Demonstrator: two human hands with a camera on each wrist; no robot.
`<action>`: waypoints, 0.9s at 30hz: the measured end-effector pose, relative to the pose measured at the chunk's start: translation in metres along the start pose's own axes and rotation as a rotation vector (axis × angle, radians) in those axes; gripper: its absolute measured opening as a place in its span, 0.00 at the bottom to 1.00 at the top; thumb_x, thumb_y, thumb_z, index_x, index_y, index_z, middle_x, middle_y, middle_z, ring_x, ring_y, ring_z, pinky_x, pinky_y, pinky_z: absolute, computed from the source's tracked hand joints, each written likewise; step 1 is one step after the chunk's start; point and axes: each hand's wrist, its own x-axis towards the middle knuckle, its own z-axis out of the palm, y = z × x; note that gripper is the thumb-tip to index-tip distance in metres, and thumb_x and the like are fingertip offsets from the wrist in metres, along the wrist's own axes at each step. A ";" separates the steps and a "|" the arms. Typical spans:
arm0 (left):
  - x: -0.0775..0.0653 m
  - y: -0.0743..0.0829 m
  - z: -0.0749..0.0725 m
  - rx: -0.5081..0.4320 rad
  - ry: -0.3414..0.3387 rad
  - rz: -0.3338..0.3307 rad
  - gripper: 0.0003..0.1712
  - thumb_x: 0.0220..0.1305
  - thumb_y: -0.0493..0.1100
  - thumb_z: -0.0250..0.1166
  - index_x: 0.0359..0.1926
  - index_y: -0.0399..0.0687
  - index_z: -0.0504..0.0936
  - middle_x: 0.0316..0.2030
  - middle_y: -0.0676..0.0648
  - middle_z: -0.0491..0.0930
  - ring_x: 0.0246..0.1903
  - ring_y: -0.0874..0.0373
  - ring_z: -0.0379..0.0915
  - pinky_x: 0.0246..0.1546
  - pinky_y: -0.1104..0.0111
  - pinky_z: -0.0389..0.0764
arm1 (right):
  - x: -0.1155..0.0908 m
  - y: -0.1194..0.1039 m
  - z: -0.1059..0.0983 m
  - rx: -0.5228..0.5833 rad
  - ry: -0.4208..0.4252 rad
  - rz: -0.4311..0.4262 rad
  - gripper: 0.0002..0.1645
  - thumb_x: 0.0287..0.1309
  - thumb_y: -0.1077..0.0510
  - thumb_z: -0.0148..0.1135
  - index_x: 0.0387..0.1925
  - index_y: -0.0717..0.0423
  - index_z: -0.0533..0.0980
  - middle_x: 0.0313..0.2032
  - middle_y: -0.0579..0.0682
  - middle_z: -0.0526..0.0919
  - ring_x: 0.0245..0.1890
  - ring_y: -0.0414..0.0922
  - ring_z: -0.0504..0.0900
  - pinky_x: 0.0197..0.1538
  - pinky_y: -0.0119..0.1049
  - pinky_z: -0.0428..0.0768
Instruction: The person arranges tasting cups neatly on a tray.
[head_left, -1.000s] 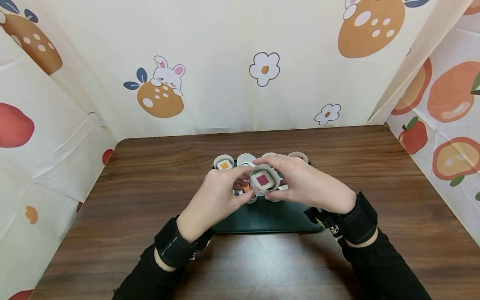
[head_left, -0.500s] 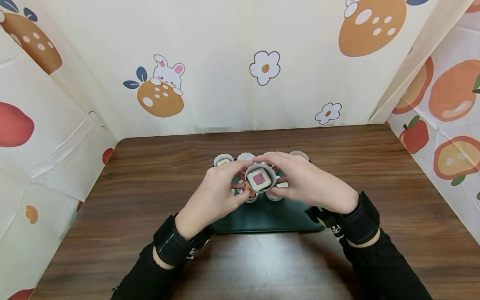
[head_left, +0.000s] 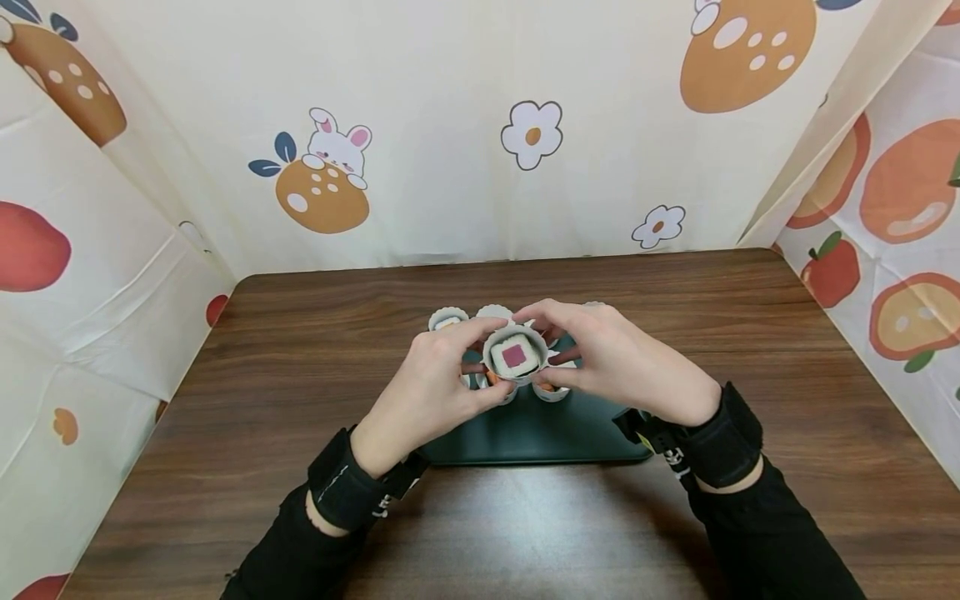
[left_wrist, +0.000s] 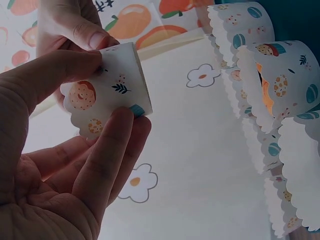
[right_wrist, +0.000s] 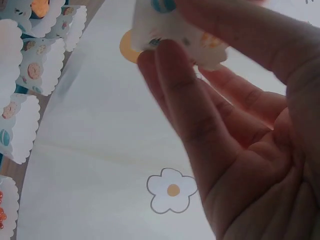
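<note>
Between my two hands is a scalloped paper baking cup (head_left: 517, 381), raised above the tray. Inside it lies a white square piece (head_left: 496, 358) with a magenta square in its centre. My left hand (head_left: 435, 375) grips the cup's left side, thumb on one side and fingers on the other in the left wrist view. From the right, my right hand (head_left: 622, 358) holds the same cup between thumb and fingers. Cookie and leaf prints cover the cup's outer wall (left_wrist: 107, 97). The hands hide part of the cups behind.
A dark green tray (head_left: 540, 442) sits under the hands on the wooden table (head_left: 337, 333). Several similar paper cups (left_wrist: 305, 75) stand on it, one with something orange (left_wrist: 268, 97) inside. Another cup (right_wrist: 10, 215) holds small red-orange pieces. A printed cloth (head_left: 435, 167) hangs behind the table.
The held cup has shifted slightly left, and the magenta-centred piece in it has changed its angle. My right hand has moved its fingers a little; the left hand has barely moved.
</note>
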 end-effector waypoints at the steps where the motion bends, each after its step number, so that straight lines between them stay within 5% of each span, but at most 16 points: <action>1: 0.000 0.000 0.000 0.002 0.001 0.001 0.34 0.56 0.40 0.84 0.63 0.44 0.83 0.52 0.48 0.88 0.49 0.57 0.86 0.43 0.71 0.89 | 0.000 0.000 0.000 0.015 -0.002 0.011 0.38 0.54 0.61 0.83 0.65 0.54 0.76 0.46 0.45 0.90 0.47 0.40 0.89 0.47 0.34 0.90; 10: -0.001 0.002 0.000 0.003 0.012 0.007 0.37 0.55 0.45 0.86 0.63 0.42 0.82 0.51 0.47 0.88 0.45 0.58 0.86 0.42 0.71 0.90 | 0.000 -0.001 -0.002 0.136 0.012 0.047 0.28 0.52 0.61 0.85 0.48 0.52 0.74 0.41 0.44 0.87 0.45 0.39 0.88 0.44 0.27 0.88; 27: -0.001 0.002 0.000 0.010 0.020 0.040 0.34 0.56 0.45 0.85 0.62 0.44 0.83 0.50 0.49 0.88 0.44 0.59 0.84 0.42 0.73 0.88 | -0.001 0.005 -0.003 0.130 0.027 0.011 0.21 0.52 0.57 0.85 0.38 0.49 0.77 0.37 0.40 0.82 0.38 0.35 0.85 0.40 0.28 0.88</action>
